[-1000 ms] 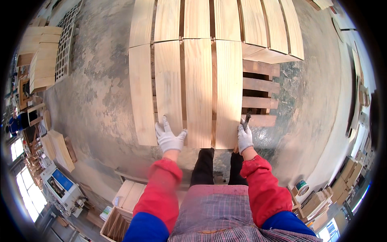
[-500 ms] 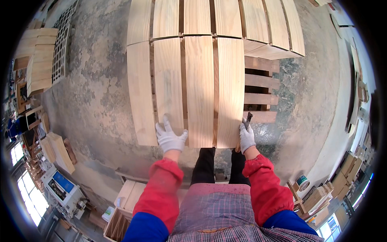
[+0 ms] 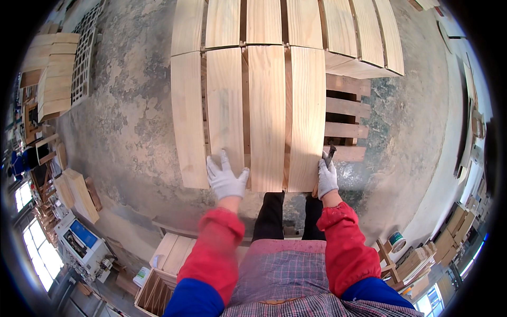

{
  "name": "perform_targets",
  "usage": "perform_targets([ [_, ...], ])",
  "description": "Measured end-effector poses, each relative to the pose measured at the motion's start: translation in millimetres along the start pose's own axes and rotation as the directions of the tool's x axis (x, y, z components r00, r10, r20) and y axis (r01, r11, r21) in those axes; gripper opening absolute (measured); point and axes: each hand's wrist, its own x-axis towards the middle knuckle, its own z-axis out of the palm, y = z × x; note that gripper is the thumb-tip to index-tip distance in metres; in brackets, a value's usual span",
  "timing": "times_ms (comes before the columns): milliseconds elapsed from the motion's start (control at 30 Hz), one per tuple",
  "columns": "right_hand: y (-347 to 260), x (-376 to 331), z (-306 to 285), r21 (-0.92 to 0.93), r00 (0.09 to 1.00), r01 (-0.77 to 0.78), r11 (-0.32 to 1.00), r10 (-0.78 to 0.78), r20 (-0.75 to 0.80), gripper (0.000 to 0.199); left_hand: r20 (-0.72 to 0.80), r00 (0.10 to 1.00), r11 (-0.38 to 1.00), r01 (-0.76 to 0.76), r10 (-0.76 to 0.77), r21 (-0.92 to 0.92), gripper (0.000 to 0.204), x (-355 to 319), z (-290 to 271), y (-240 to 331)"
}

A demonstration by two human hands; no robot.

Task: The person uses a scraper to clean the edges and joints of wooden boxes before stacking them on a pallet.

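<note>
My left hand (image 3: 227, 178), in a white glove, lies with fingers spread on the near end of a pale wooden board (image 3: 225, 100). At the right edge of another board (image 3: 307, 116), my right hand (image 3: 327, 177), also gloved, is closed on a slim hammer (image 3: 331, 153). Its dark metal head sticks up past my fingers. Part of its handle is hidden by my hand. Between the hands lies a third board (image 3: 266, 116), and one more (image 3: 190, 121) is at the left. Narrow gaps separate these boards.
Further pale boards (image 3: 303, 24) continue the stack at the far side. A reddish-brown slatted pallet (image 3: 346, 110) shows at its right. Behind my left forearm stands a wooden box (image 3: 153, 293). A white machine (image 3: 79, 245) is at the left, and a small tub (image 3: 396, 241) at the right.
The view has shifted slightly, so the boards appear a little further right. Both hands keep nearly the same places, and the hammer's head is tilted a bit differently.
</note>
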Motion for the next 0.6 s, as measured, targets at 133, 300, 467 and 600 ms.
perform_targets([
  [133,-1.5,-3.0,3.4,0.031,0.999,0.019,0.999,-0.018,-0.040,0.031,-0.169,0.984,0.993,-0.073,0.057,-0.088,0.082,18.3,-19.8,-31.8],
  [300,-3.0,-9.1,14.2,0.058,0.998,-0.014,0.998,0.017,-0.067,0.029,-0.254,0.949,0.929,0.086,-0.187,-0.361,0.074,71.7,3.3,-125.0],
  [467,5.3,-5.2,8.0,0.085,0.995,0.024,0.996,-0.016,-0.096,0.029,-0.071,0.987,0.814,0.077,-0.143,-0.575,0.069,87.4,9.7,-138.2],
  [600,1.6,-7.4,7.7,0.054,0.997,0.020,0.998,-0.016,-0.074,0.029,-0.060,0.987,0.824,0.091,-0.150,-0.559,0.067,86.4,13.1,-142.1],
])
